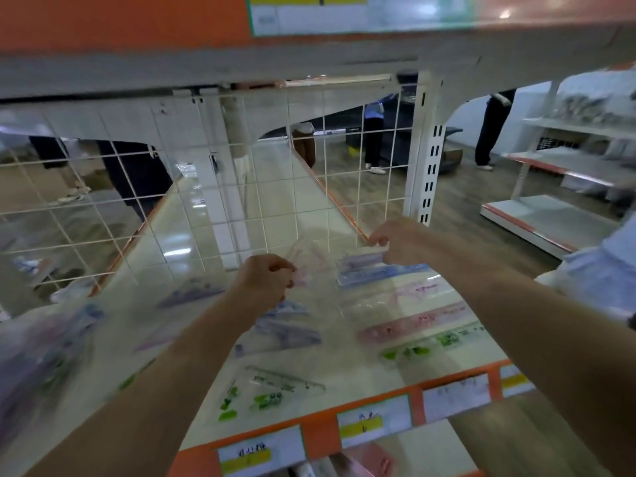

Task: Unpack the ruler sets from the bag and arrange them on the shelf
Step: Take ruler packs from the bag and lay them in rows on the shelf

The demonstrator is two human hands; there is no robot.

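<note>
Ruler set [311,259], a clear sleeve with pink print, is held just above the far middle of the shelf [344,370], close to the wire grid [241,201]. Your left hand [266,280] pinches its near-left end with the fingers curled. Your right hand [392,241] has its fingers curled at the far-right end and seems to pinch that corner, but blur makes this less sure. The long axis runs left-near to right-far between your hands. Blue set [382,271] lies right under your right hand, with pink set [413,323] and green set [444,340] in a row nearer you. Purple set [285,333] lies near your left forearm. The open spot looks to be below the held set, left of the blue one, so the left hand is the nearer one for setting it down. Bag [41,356] is a blur at near left.
</note>
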